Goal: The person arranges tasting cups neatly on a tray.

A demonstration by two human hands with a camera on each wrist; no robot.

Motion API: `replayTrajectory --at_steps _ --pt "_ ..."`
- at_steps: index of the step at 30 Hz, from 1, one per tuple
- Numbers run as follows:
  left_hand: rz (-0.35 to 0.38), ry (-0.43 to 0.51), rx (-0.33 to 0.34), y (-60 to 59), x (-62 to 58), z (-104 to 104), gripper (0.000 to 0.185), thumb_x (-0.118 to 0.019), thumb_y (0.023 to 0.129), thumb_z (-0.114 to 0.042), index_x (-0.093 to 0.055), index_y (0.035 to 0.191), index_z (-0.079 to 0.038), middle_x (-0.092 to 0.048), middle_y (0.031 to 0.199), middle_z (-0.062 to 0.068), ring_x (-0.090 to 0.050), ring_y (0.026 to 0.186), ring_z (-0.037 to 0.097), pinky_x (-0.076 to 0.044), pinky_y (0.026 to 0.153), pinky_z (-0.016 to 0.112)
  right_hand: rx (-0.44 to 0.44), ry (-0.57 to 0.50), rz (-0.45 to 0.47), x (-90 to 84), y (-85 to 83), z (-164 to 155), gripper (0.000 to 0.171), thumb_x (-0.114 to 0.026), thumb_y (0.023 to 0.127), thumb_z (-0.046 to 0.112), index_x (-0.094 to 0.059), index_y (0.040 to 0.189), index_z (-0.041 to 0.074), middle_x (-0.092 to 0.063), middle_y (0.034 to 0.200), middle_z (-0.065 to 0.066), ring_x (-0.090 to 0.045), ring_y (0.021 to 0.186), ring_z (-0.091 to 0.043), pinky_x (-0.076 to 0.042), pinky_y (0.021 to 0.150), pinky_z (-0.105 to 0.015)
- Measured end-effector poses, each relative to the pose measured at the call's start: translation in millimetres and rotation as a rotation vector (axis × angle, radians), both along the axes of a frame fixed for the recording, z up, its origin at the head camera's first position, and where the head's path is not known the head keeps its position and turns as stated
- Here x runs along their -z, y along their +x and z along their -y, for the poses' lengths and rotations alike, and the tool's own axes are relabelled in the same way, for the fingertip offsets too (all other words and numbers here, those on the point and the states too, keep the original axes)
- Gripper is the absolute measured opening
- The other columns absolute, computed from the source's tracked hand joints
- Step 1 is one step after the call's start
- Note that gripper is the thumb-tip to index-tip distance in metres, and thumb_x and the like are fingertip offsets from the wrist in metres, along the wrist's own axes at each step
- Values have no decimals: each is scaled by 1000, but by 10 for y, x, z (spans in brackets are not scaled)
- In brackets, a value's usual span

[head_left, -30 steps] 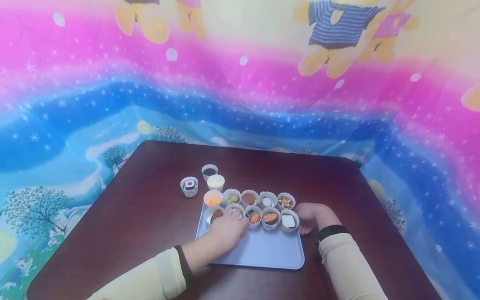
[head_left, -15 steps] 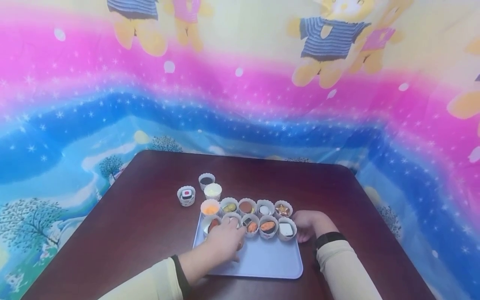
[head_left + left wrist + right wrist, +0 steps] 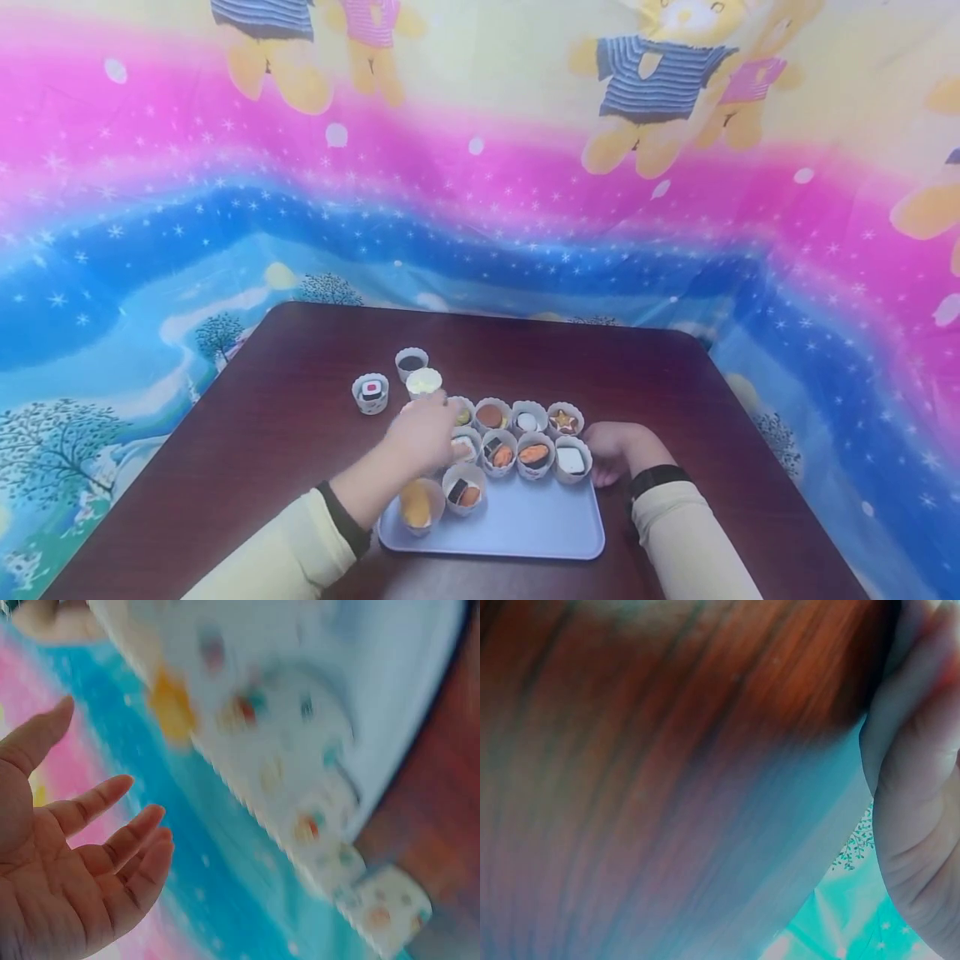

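left hand (image 3: 422, 432) hovers fingers-spread, released, over the packed cups left of centre; right hand (image 3: 611, 450) curls against the tray (image 3: 547, 525) edge. a careless sweep could topple cups.

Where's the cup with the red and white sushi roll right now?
In the head view, the sushi roll cup stands on the table, off the tray, left of the cream-filled cup.

Beyond my reach the dark brown worktop (image 3: 262, 450) carries a cup with a red-centred roll (image 3: 371, 392) and a cup of dark filling (image 3: 411, 362) off the tray, and behind it hangs a bright cloth (image 3: 480, 183) of pink and blue bands with teddy bears (image 3: 645, 92).
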State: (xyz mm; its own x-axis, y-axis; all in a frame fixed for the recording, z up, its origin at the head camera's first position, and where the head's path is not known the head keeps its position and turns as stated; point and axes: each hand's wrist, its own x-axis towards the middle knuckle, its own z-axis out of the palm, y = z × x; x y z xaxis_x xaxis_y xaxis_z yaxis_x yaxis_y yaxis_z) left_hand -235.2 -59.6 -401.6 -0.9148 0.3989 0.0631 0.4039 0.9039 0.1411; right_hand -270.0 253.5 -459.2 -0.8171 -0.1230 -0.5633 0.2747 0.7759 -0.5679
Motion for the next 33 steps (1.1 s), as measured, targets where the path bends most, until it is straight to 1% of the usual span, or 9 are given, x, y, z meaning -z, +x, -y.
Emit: replayTrajectory --at_steps 2,4,6,8,11,16,23,28,33 --pt "-2 17 -56 -110 -71 103 56 -67 75 -45 -53 120 -14 -50 116 12 -48 108 32 -48 78 47 6 0 1 1 0 2 20 -43 89 9 -59 83 0 -56 56 -11 -55 46 -17 -49 45 -29" --pt "16 53 -114 -214 -140 217 57 -66 78 -42 -50 125 -15 -47 123 13 -45 112 34 -48 75 50 4 3 0 3 0 1 20 -43 89 10 -59 84 0 -56 56 -11 -55 46 -17 -49 45 -29" --pt "21 85 -160 -309 -193 339 57 -65 78 -41 -49 126 -14 -46 124 14 -43 114 35 -47 77 53 0 8 1 4 -2 1 20 -42 90 10 -59 85 0 -57 56 -11 -55 46 -17 -49 45 -29" --pt "23 104 -197 -385 -229 448 59 -65 80 -39 -46 129 -13 -46 124 16 -42 114 36 -46 76 54 -6 11 3 4 -6 1 21 -42 90 11 -59 85 0 -57 56 -11 -55 46 -17 -49 45 -29" --pt "19 123 -224 -478 -261 585 57 -65 80 -36 -46 127 -9 -47 118 18 -43 110 37 -45 79 52 -7 16 6 4 -13 -1 21 -42 90 11 -59 84 0 -57 55 -11 -55 45 -16 -49 45 -29" --pt "53 141 -263 -646 -266 770 55 -65 81 -34 -46 125 -6 -45 119 21 -41 110 40 -45 79 54 -1 11 8 0 -13 4 21 -43 89 10 -59 82 0 -56 55 -11 -54 44 -16 -48 44 -28" --pt "150 175 -319 -868 -247 961 60 -65 82 -33 -42 129 -4 -40 126 25 -37 116 44 -40 85 59 -2 7 14 -9 -19 9 22 -41 89 9 -59 81 0 -56 55 -11 -55 44 -16 -48 43 -27" --pt "184 199 -338 -955 -222 1005 61 -66 81 -31 -42 129 -3 -40 127 26 -36 118 46 -38 88 61 -5 19 18 -14 -30 10 22 -41 89 9 -59 81 0 -57 55 -11 -54 44 -16 -47 43 -26" --pt "232 216 -351 -986 -121 994 65 -68 80 -30 -40 132 -4 -39 129 27 -36 119 46 -37 89 61 -4 26 13 0 -32 12 22 -41 89 9 -59 81 0 -57 55 -11 -55 44 -16 -48 43 -27"
